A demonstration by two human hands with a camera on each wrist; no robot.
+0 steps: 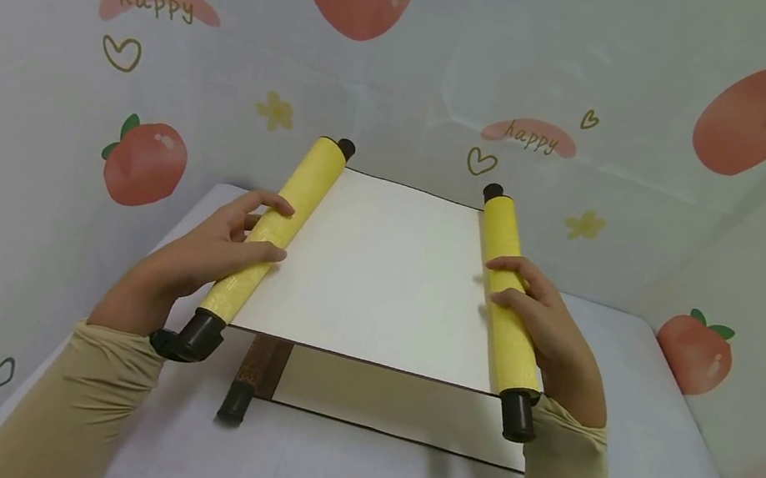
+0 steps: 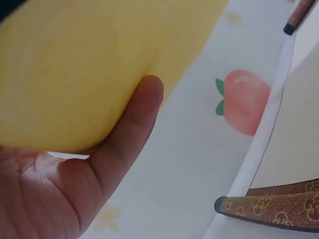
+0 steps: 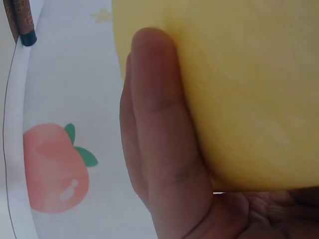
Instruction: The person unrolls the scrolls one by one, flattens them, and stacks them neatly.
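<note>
Head view shows a left hand and a right hand, each curled round one of the yellow rolls of a scroll. Between the rolls, the scroll's blank white sheet spans the gap, held above the white-covered table, inward of its left and right edges. Beneath it a second scroll lies on the table, mostly covered; its pale sheet, dark border and one brown roller show. Dark knobs cap the yellow rolls. Behind hangs a cloth with printed fruit.

Left wrist view brings the left thumb or a finger close, pressed along yellow; the other fingers are hidden. Unlike the head view, it makes the brown roller's gold pattern plain, with its dark end at an edge of the table.

Right wrist view shows the right hand's digits against its yellow roll, the palm partly visible below. Top left, a patterned roller with a dark end appears by the table's edge, a part the head view hides.
</note>
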